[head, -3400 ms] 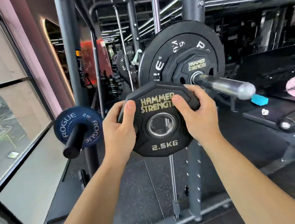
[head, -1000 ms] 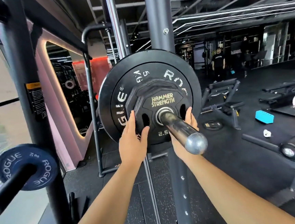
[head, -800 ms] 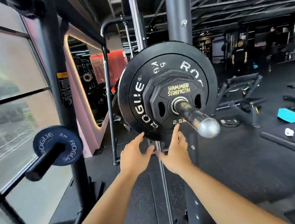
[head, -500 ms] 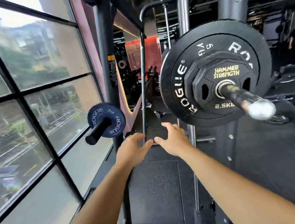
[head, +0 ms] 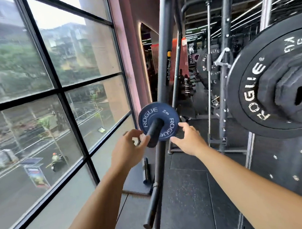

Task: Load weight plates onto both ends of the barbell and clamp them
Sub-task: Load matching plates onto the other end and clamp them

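Note:
A small blue ROGUE plate point(head: 164, 113) hangs on a black storage peg point(head: 153, 130) on the rack upright. My left hand point(head: 129, 149) is open just left of the peg's tip, and my right hand point(head: 189, 140) is open at the plate's lower right edge. Neither hand grips anything. At the right edge, the big black ROGUE 5 kg plate point(head: 254, 90) sits on the barbell with a smaller black Hammer Strength 2.5 kg plate point(head: 290, 91) pressed against it. The bar's end is out of frame.
A tall window point(head: 50, 97) fills the left side. The dark rack upright point(head: 166, 45) stands behind the blue plate. More rack posts point(head: 226, 82) and stored black plates point(head: 204, 64) lie further back. A black bar point(head: 152, 205) leans low on the rubber floor.
My view has swung left from the loaded barbell to the blue plate. Both hands left the 2.5 kg plate and moved to either side of the blue plate.

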